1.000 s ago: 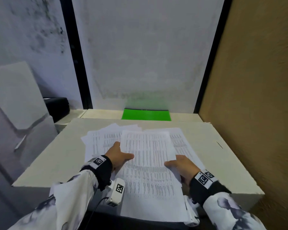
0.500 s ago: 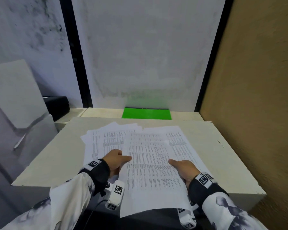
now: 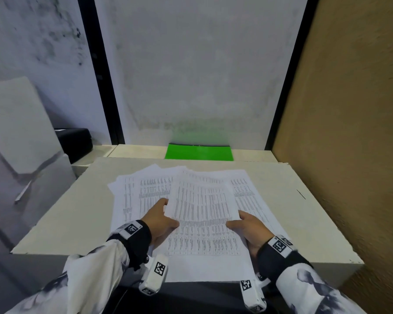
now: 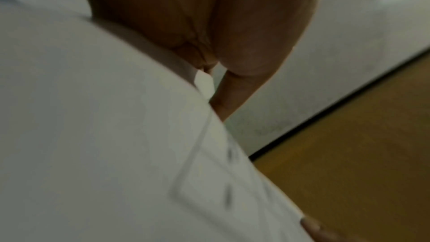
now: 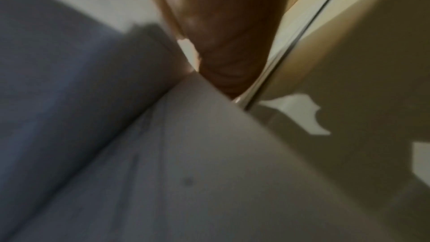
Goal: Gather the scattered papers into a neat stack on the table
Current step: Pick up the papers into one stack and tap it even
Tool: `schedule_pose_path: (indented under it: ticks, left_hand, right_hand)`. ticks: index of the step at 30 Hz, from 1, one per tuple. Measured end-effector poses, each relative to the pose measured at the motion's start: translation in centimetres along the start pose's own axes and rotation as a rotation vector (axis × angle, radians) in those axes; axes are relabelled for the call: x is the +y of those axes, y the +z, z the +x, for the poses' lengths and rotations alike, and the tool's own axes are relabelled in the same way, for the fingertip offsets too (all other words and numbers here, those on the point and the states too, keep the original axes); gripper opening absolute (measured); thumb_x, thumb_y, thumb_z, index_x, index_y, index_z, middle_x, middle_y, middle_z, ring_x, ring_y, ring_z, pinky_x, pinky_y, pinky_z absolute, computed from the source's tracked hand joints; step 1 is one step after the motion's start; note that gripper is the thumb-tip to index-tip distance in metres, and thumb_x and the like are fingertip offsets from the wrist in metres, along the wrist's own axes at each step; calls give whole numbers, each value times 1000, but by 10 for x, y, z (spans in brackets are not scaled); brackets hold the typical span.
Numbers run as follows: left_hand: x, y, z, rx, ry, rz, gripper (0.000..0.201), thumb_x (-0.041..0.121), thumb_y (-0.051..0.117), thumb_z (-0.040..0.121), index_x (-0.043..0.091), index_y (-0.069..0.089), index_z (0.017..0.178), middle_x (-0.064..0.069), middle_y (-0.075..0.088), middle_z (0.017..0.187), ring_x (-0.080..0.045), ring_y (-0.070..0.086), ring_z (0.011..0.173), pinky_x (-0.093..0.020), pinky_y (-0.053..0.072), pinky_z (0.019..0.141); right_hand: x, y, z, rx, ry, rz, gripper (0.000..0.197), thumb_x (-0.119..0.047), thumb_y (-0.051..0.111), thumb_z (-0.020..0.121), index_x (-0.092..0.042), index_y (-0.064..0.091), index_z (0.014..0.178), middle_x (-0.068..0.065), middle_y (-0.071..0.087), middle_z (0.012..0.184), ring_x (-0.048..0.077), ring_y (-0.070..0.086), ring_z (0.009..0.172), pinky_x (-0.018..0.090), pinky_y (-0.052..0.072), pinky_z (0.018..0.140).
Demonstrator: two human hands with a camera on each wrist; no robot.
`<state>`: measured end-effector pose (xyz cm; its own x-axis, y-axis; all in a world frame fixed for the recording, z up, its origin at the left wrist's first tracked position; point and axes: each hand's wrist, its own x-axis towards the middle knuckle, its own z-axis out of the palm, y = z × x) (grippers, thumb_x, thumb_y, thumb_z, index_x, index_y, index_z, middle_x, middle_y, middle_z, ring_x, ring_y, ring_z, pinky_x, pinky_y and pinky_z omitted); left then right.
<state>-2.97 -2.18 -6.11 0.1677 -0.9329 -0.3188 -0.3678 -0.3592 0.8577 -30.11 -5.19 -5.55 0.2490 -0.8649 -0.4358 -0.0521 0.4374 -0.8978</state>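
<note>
The top printed sheet (image 3: 202,214) lay between both hands, its long axis running away from the person, its near end overhanging the table (image 3: 304,223) edge. The left hand (image 3: 160,219) grasped its left margin and the right hand (image 3: 247,227) its right, equally near. The spread papers (image 3: 143,193) fanned out beneath, mostly leftward.

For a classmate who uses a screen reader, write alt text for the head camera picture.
Two hands grip the side edges of a bundle of printed sheets, left hand and right hand, above more printed papers fanned across a pale table. A green folder lies beyond the table by the wall.
</note>
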Motion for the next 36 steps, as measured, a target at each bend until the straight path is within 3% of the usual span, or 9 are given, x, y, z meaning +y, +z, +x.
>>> schedule_pose_path:
  ticks: [5, 10, 16, 21, 24, 26, 28, 32, 36]
  left_hand:
    - [21, -4, -18, 22, 320, -38, 58, 12, 69, 89, 34, 39, 133, -2, 69, 124, -23, 70, 107, -45, 57, 96]
    - [48, 5, -20, -160, 251, -367, 50, -5, 57, 94, 28, 49, 130, -8, 68, 129, -25, 69, 113, -42, 55, 98]
    - [76, 44, -7, -405, 218, 85, 44, 23, 55, 99, 41, 42, 137, 3, 62, 118, -19, 62, 98, -35, 50, 78]
    - [98, 88, 0, -427, 225, 528, 52, 30, 39, 97, 1, 50, 139, -20, 46, 150, -36, 43, 137, -45, 34, 115]
    - [83, 107, -2, -569, 244, 1022, 88, 71, 32, 83, 15, 31, 152, -18, 27, 160, -45, 29, 144, -57, 26, 117]
    - [62, 114, -10, -515, 275, 1237, 109, 91, 39, 69, 38, 4, 157, -9, 2, 169, -42, 10, 152, -68, 17, 115]
    - [40, 121, -19, -409, 347, 1325, 120, 89, 54, 64, 43, -9, 155, -5, -8, 169, -38, 2, 154, -75, 10, 112]
    - [19, 112, -26, -143, 435, 1294, 115, 75, 66, 69, 29, 5, 155, -9, 19, 163, -38, 28, 144, -70, 25, 110]
    - [23, 93, -33, -170, 404, 1311, 92, 76, 57, 76, 28, 26, 148, -7, 33, 152, -36, 45, 131, -64, 35, 105]
  right_hand:
    - [-11, -10, -4, -142, -171, 153, 57, 21, 55, 89, -14, 61, 134, 20, 75, 126, 44, 71, 115, 59, 58, 93]
    - [-32, -25, -9, -191, -216, 156, 65, 24, 51, 89, -12, 55, 142, 22, 68, 138, 45, 64, 127, 62, 52, 104]
    - [-38, -78, -32, -177, -155, 96, 67, 15, 62, 82, -16, 56, 141, 21, 71, 133, 48, 67, 121, 57, 61, 91]
    - [-24, -130, -50, -56, -130, 165, 72, 24, 41, 90, -17, 51, 148, 22, 62, 145, 46, 60, 130, 66, 49, 102]
    - [-28, -150, -63, 72, -160, 177, 74, 26, 36, 89, -14, 49, 149, 21, 62, 143, 42, 58, 129, 53, 57, 83]
    - [-31, -160, -71, 115, -165, 173, 76, 27, 35, 88, -16, 48, 150, 15, 66, 134, 35, 63, 117, 49, 56, 80]
    - [-33, -166, -76, 159, -167, 165, 77, 27, 35, 88, -21, 50, 148, 9, 67, 124, 27, 63, 106, 53, 50, 92]
    - [-34, -172, -79, 211, -150, 149, 84, 29, 34, 88, -23, 45, 154, 12, 60, 139, 32, 60, 113, 65, 32, 115]
    - [-27, -172, -79, 224, -117, 156, 87, 28, 35, 88, -25, 42, 157, 15, 55, 146, 41, 47, 138, 65, 31, 116]
